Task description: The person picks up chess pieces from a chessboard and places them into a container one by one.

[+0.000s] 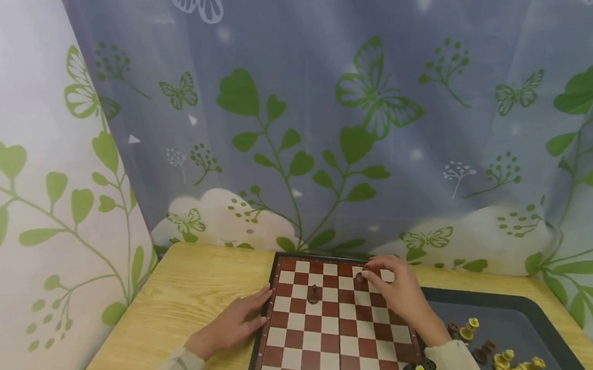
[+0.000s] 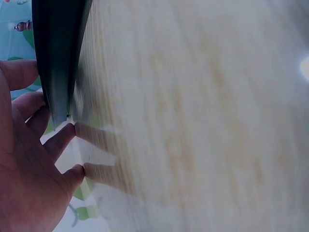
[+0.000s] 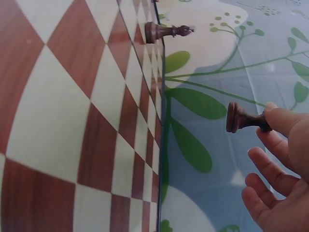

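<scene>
A brown-and-cream chessboard (image 1: 300,341) lies on the wooden table. Over its far right part, my right hand (image 1: 401,296) pinches a dark brown chess piece (image 3: 244,119) by the top between thumb and index finger. The piece's round base hangs free above the squares in the right wrist view; its head is hidden by the fingertips. Another dark brown chess piece (image 1: 312,294), with a collared neck, stands upright on the far left part of the board. My left hand (image 1: 236,323) rests at the board's left edge, its fingers extended and touching the dark rim (image 2: 58,58).
To the right of the board sits a dark tray (image 1: 494,300) with several gold chess pieces (image 1: 469,329) and dark ones (image 1: 483,352) in it. Behind the table hangs a leaf-and-butterfly patterned curtain (image 1: 299,92). Wooden tabletop (image 1: 180,298) extends to the left.
</scene>
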`<act>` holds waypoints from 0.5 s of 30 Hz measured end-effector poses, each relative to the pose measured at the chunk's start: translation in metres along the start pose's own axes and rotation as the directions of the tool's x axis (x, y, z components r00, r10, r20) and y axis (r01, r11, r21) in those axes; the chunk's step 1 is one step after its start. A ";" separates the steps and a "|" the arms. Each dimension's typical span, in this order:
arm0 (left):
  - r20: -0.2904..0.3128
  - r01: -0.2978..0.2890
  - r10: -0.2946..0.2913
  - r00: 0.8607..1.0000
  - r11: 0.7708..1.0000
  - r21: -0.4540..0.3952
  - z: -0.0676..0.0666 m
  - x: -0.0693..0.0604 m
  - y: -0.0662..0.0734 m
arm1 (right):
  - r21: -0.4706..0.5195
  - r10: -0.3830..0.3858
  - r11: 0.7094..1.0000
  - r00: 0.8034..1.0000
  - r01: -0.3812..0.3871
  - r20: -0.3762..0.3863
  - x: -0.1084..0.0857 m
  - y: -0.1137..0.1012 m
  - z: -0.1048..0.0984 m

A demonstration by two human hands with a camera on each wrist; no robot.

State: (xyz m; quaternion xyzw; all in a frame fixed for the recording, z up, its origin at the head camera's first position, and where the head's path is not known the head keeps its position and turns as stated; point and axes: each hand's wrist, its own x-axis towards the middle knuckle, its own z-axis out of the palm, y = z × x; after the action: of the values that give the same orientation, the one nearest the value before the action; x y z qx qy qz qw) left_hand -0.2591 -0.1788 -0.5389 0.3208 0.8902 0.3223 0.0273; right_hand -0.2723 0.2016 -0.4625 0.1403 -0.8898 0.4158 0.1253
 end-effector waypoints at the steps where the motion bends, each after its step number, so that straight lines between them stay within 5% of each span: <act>1: -0.002 -0.006 0.006 1.000 1.000 -0.003 0.000 0.000 0.000 | 0.001 0.000 1.000 1.000 0.000 -0.002 -0.001 0.000 -0.002; 8: -0.026 -0.043 0.043 0.999 0.999 -0.011 0.001 0.002 -0.002 | -0.056 -0.069 0.996 0.996 0.066 -0.056 -0.006 0.002 -0.018; 15: -0.027 -0.034 0.034 0.999 0.999 -0.002 0.000 0.000 -0.001 | -0.060 -0.006 0.998 0.999 0.004 -0.047 -0.011 0.002 -0.033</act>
State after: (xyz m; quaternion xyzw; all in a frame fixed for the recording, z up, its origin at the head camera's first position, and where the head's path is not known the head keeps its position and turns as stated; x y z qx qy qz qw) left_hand -0.2599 -0.1794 -0.5393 0.3314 0.8846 0.3281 0.0104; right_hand -0.2595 0.2300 -0.4474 0.1289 -0.8984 0.3917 0.1513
